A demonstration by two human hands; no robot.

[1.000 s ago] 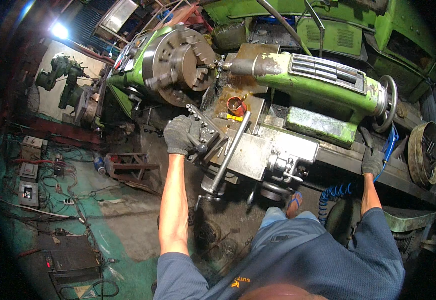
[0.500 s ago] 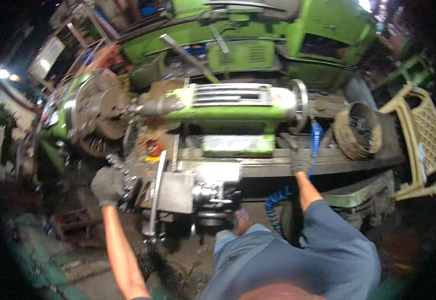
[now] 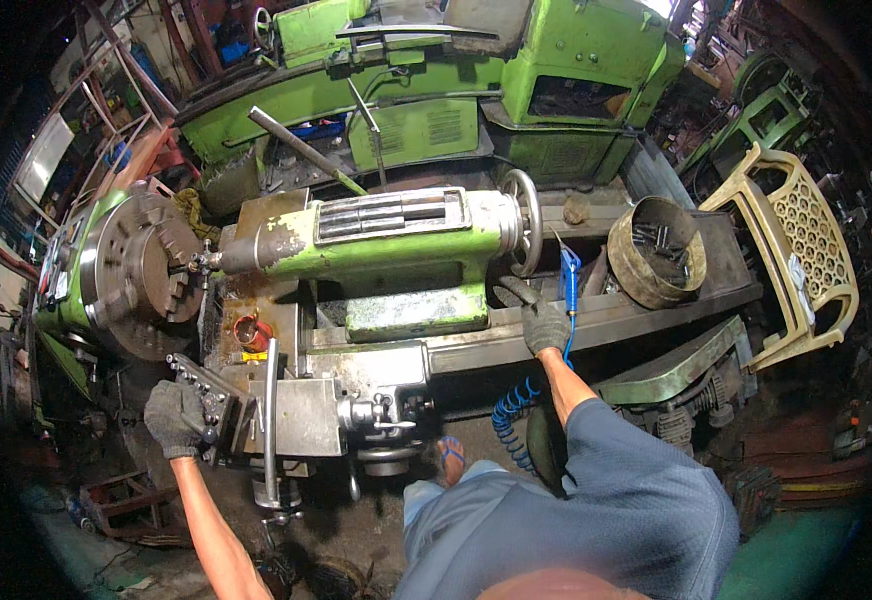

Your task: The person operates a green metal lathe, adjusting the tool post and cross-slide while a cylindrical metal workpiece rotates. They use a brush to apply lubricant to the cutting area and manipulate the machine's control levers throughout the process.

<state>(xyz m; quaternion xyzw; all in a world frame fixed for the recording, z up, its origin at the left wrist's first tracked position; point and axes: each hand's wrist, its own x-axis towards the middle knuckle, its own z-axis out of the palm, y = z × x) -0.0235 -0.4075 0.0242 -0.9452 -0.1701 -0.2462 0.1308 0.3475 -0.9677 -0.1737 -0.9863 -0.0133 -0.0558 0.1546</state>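
Note:
A green lathe stretches across the middle, its tailstock (image 3: 396,235) lying between the large round chuck (image 3: 141,270) at left and a metal handwheel (image 3: 524,222). My left hand (image 3: 173,418), in a grey glove, is closed at the left side of the tool post (image 3: 218,405), by a dark lever knob. What its fingers grip is hidden. Over on the lathe bed (image 3: 466,345), my gloved right hand (image 3: 544,325) rests with its fingers stretched out, below the handwheel. Just right of these fingers lies a blue air blow gun (image 3: 570,280) with a coiled blue hose (image 3: 514,415).
A round metal bin (image 3: 646,285) with metal pieces stands on the bed's right end. Beside it is a beige plastic chair (image 3: 816,240). A red container (image 3: 253,332) sits near the tool post. A long bar (image 3: 272,430) crosses the carriage. Another green machine (image 3: 426,130) stands behind.
The view has swung, so the scene sits farther left, and blur has cleared. Both hands keep about the same places against the lathe.

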